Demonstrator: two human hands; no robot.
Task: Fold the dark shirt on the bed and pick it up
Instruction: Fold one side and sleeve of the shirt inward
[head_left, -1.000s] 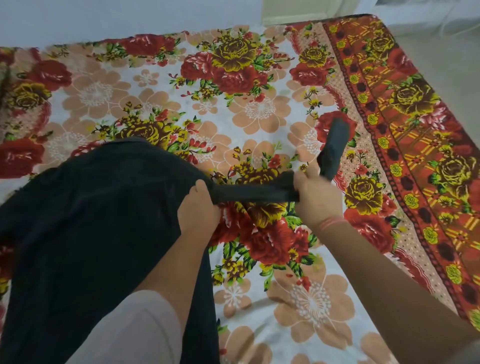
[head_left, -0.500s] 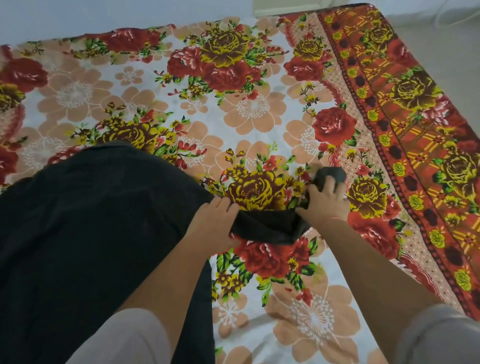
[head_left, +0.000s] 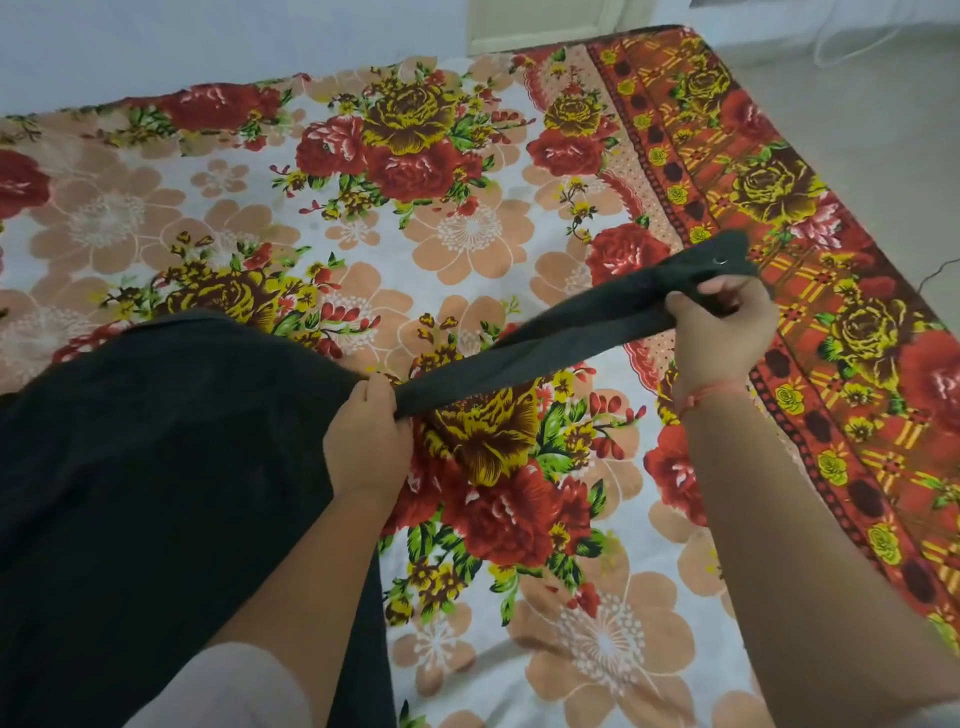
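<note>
Hands first: the left hand (head_left: 366, 441) is clamped on the dark shirt (head_left: 156, 467) right where the sleeve (head_left: 519, 353) leaves the body, knuckles up, fingers curled down round a bunch of cloth. From those fingers the sleeve runs as a tight dark strip up and off to the right, and it looks lifted off the sheet, not lying on it. It ends in the right hand (head_left: 722, 327), whose fingers and thumb are wrapped round it near the cuff. A short bit of cuff pokes out past the right fingers, over the red and orange border of the floral bedsheet (head_left: 467, 234). So that's one hand at each end of the same sleeve, well apart. The rest of the shirt is spread flat on the bed to the left of and below the left fingers, and carries on under the left forearm to the bottom edge of the view. There's a thin red thread (head_left: 706, 392) round the right wrist, just below the hand. A pale shirt cuff (head_left: 223, 686) shows on the left upper arm. Grey floor (head_left: 857, 130) sits beyond the bed edge, up and right of the right fingers.
</note>
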